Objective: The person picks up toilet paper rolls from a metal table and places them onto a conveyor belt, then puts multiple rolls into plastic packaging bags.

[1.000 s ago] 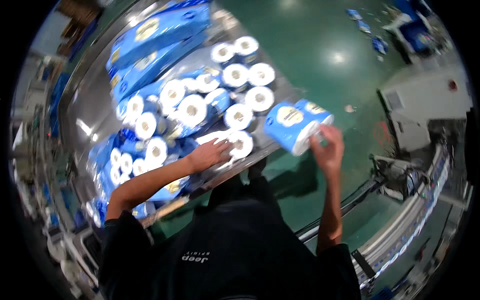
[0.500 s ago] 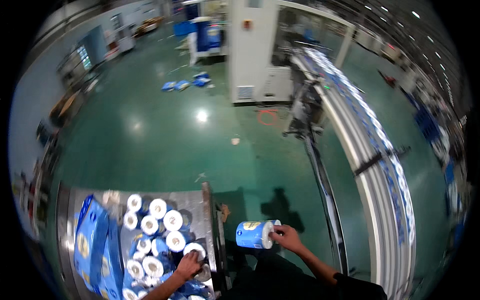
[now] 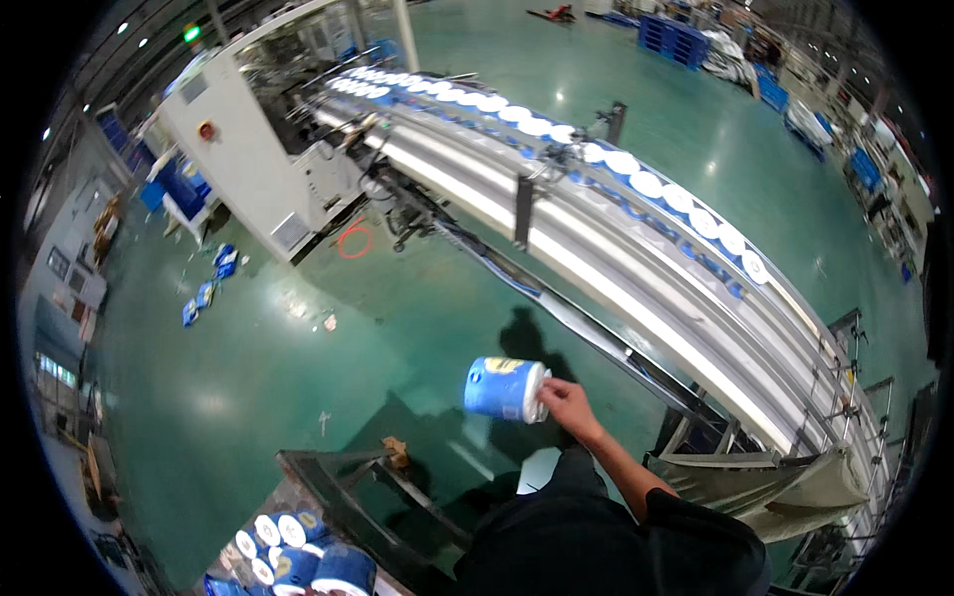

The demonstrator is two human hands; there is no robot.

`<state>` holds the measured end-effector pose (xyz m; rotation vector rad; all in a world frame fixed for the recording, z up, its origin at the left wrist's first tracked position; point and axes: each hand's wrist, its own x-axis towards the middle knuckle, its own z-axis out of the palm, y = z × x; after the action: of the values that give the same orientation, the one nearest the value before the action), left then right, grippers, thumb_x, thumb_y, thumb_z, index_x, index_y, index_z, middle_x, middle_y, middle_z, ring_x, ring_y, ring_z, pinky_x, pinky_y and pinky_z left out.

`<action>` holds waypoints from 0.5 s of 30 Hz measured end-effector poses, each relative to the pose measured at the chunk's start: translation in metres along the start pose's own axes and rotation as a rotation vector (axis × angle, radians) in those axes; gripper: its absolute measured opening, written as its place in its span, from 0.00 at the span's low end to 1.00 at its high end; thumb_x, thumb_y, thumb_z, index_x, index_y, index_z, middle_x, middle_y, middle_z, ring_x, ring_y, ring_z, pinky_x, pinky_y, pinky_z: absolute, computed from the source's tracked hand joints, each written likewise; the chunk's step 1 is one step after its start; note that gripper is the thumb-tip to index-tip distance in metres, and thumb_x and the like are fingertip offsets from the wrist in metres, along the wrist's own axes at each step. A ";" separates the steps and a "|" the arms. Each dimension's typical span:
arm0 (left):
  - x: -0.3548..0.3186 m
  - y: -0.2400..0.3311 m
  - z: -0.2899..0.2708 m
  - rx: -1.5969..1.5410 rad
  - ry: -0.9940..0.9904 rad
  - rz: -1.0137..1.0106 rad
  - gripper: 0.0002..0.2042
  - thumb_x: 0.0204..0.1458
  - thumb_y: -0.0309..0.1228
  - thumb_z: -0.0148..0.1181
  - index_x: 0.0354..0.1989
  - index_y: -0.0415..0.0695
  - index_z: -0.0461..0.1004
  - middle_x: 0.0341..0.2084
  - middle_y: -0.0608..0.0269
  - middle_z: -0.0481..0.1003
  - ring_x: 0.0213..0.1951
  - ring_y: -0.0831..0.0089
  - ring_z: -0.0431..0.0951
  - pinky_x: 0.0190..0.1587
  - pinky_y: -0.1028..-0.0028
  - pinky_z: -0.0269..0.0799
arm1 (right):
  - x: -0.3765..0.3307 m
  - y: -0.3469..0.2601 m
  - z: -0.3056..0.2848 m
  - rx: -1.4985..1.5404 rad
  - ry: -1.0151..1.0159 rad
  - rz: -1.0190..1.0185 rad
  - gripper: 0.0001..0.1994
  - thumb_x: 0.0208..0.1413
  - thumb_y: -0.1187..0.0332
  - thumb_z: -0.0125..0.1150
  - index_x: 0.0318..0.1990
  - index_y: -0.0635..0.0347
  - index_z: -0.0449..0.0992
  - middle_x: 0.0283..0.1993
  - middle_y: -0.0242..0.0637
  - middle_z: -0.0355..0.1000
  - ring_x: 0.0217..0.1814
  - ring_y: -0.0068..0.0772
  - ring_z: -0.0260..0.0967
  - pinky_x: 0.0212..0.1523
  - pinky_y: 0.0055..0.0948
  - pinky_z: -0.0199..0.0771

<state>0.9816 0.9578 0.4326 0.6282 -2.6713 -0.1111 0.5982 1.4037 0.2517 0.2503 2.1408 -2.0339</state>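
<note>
On the near side of the conveyor (image 3: 588, 288), at the left, a metal-edged table (image 3: 343, 509) bears blue-wrapped rolls (image 3: 345, 572) with white ends; the person's left hand is out of view, so how far open it is and what it has hold of cannot be told. To the right of that table, well apart from the conveyor, a blue roll pack (image 3: 502, 388) is held above the green floor, lying sideways just left of the right hand (image 3: 566, 402), its white end turned toward the fingers. The right forearm (image 3: 628, 463) reaches out from a dark sleeve (image 3: 701, 541), slanting up and leftward below the conveyor, bare and nearly straight with the hand. The right hand is mostly closed, fingers bent, pinching the pack's white end at its edge.
</note>
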 end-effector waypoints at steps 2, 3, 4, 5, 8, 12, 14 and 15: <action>0.054 0.065 0.015 -0.043 0.073 0.103 0.18 0.48 0.29 0.77 0.46 0.36 0.82 0.43 0.49 0.75 0.41 0.57 0.76 0.41 0.61 0.76 | 0.013 -0.013 -0.059 0.030 0.126 -0.085 0.15 0.62 0.63 0.65 0.51 0.64 0.83 0.35 0.27 0.77 0.36 0.17 0.69 0.37 0.22 0.71; 0.076 0.101 0.038 -0.109 0.106 0.100 0.17 0.49 0.29 0.75 0.45 0.35 0.82 0.43 0.49 0.76 0.41 0.58 0.76 0.41 0.62 0.75 | 0.016 -0.036 -0.086 0.052 0.190 -0.116 0.14 0.62 0.65 0.64 0.50 0.64 0.82 0.36 0.25 0.77 0.37 0.16 0.69 0.38 0.22 0.70; 0.101 0.133 0.068 -0.266 0.071 0.081 0.18 0.45 0.28 0.73 0.46 0.39 0.81 0.46 0.48 0.74 0.45 0.53 0.75 0.48 0.60 0.72 | 0.015 -0.053 -0.117 0.061 0.235 -0.060 0.13 0.62 0.67 0.64 0.49 0.65 0.82 0.36 0.26 0.77 0.38 0.17 0.69 0.40 0.22 0.71; 0.137 0.177 0.095 -0.445 0.026 0.086 0.21 0.40 0.27 0.71 0.47 0.42 0.81 0.49 0.48 0.71 0.50 0.49 0.73 0.55 0.58 0.69 | 0.012 -0.066 -0.161 0.070 0.314 -0.011 0.12 0.63 0.68 0.63 0.49 0.67 0.81 0.37 0.26 0.77 0.39 0.18 0.69 0.41 0.23 0.71; 0.222 0.358 0.121 -0.688 -0.130 0.353 0.21 0.40 0.21 0.68 0.47 0.36 0.79 0.44 0.52 0.73 0.48 0.56 0.74 0.54 0.64 0.70 | 0.020 -0.072 -0.257 -0.012 0.606 -0.266 0.14 0.63 0.68 0.62 0.50 0.69 0.80 0.39 0.29 0.78 0.43 0.21 0.71 0.46 0.25 0.72; 0.285 0.572 0.179 -0.974 -0.286 0.705 0.19 0.43 0.26 0.74 0.47 0.38 0.82 0.43 0.54 0.75 0.47 0.60 0.78 0.51 0.67 0.73 | 0.009 -0.096 -0.351 -0.062 0.941 -0.187 0.18 0.62 0.66 0.63 0.55 0.69 0.80 0.41 0.34 0.80 0.43 0.23 0.73 0.47 0.25 0.72; 0.299 0.676 0.197 -0.953 -0.454 0.811 0.19 0.47 0.33 0.74 0.47 0.38 0.83 0.40 0.52 0.78 0.43 0.61 0.80 0.49 0.67 0.75 | 0.004 -0.098 -0.393 0.003 1.002 -0.124 0.21 0.60 0.62 0.65 0.56 0.66 0.80 0.40 0.35 0.81 0.40 0.23 0.73 0.44 0.25 0.72; 0.302 0.715 0.204 -1.004 -0.520 0.833 0.20 0.48 0.37 0.73 0.47 0.39 0.83 0.38 0.52 0.78 0.42 0.61 0.80 0.47 0.66 0.75 | 0.003 -0.094 -0.411 -0.064 0.997 -0.068 0.22 0.59 0.60 0.66 0.56 0.65 0.81 0.38 0.35 0.81 0.39 0.23 0.73 0.42 0.25 0.72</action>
<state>0.3581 1.4620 0.4699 -0.9010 -2.5808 -1.3760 0.5671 1.8092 0.3622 1.4536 2.7085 -2.0976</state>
